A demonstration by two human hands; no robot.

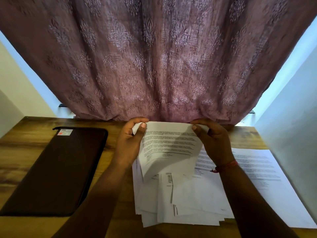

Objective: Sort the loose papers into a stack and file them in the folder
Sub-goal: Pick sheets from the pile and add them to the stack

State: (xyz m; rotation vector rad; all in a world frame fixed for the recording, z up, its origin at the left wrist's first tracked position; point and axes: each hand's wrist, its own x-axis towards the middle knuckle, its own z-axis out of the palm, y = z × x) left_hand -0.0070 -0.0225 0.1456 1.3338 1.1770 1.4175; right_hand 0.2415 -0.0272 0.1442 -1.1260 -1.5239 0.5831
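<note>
So right now I've got one printed sheet (169, 145) lifted up between both hands. My left hand (131, 143) pinches its far left corner, thumb on top and fingers curled behind, and my right hand (214, 143) does the same at the far right corner. The sheet's top edge runs straight across from hand to hand and the rest hangs back toward me, curling a bit at the bottom.

Directly under my hands and spreading toward my body is the messy pile of loose papers (185, 203), fanned out with edges all skewed, nothing squared yet. One more sheet (260, 169) lies off to the right of my right wrist, partly tucked under the pile as far as I can tell.

The bit that matters: the folder (56, 170) sits well off to the left of my left hand, zipped shut from what I can see, flat on the wooden desk (22, 145). Its long axis runs away from me, leaning a little, roughly the same way the pages run. So my left hand is clearly the nearer one to it, and my right would have to cross over everything.

My guess is the stacking is barely started and the folder is untouched, so the papers need squaring up first, then everything travels left.
</note>
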